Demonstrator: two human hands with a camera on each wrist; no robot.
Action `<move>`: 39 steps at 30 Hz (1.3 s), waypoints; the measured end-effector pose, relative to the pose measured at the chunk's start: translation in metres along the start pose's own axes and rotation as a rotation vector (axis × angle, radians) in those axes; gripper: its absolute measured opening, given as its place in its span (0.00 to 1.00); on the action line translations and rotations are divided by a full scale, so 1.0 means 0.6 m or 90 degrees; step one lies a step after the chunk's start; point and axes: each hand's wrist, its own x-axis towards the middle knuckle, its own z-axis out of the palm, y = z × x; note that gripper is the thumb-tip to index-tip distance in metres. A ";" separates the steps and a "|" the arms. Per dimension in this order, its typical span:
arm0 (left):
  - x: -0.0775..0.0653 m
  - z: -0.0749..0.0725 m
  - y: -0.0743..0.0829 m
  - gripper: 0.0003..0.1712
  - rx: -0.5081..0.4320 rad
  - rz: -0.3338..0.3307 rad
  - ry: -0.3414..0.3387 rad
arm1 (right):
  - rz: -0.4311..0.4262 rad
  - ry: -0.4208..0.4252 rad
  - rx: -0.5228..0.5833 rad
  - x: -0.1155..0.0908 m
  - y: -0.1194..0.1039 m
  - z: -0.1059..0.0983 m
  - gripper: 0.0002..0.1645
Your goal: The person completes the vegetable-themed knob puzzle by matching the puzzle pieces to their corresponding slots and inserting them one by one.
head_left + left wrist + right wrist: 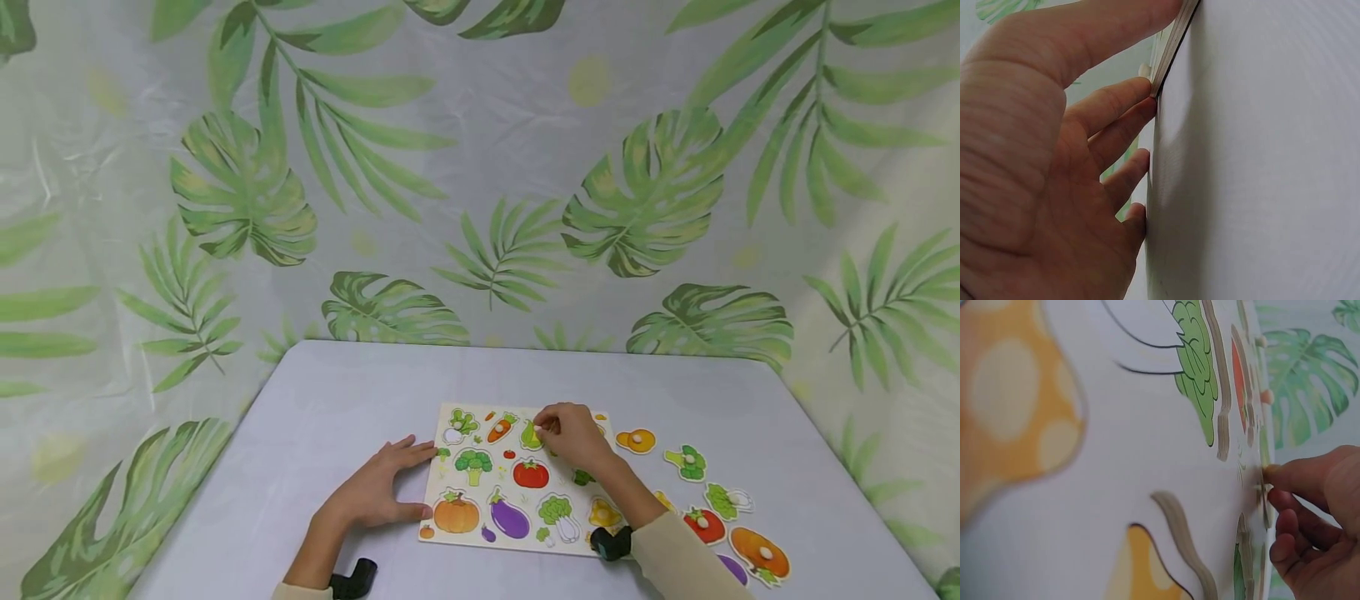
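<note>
Pear piece, on the board at lower centre of frame, looked light and stiff, best held by the knob the right hand pinched; left hand lay spread against the board's left edge.

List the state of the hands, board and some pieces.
Puzzle board: flat on the table
Left hand: touching the board's left edge
Right hand: pinching the pear piece
Pear piece: held; seating unclear
Carrot piece: in the board
Loose broccoli piece: knob up
Loose pumpkin piece: knob up
</note>
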 end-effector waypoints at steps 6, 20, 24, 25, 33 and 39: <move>0.001 0.001 0.002 0.50 0.009 0.005 0.005 | 0.012 -0.001 -0.006 0.000 0.005 0.003 0.03; -0.002 0.001 0.001 0.50 0.007 0.011 0.009 | 0.021 0.000 0.005 -0.007 0.003 0.004 0.04; -0.001 -0.001 0.002 0.50 0.003 0.019 0.006 | 0.029 -0.002 0.015 -0.007 0.002 0.003 0.04; 0.000 -0.001 0.002 0.50 0.004 0.021 0.003 | 0.032 -0.003 0.018 -0.008 0.001 0.002 0.05; 0.002 -0.003 0.003 0.50 0.003 0.030 -0.001 | 0.032 0.006 0.021 -0.016 -0.001 -0.010 0.08; 0.001 -0.002 0.005 0.50 -0.003 0.028 -0.002 | 0.025 0.019 0.010 -0.030 0.010 -0.034 0.10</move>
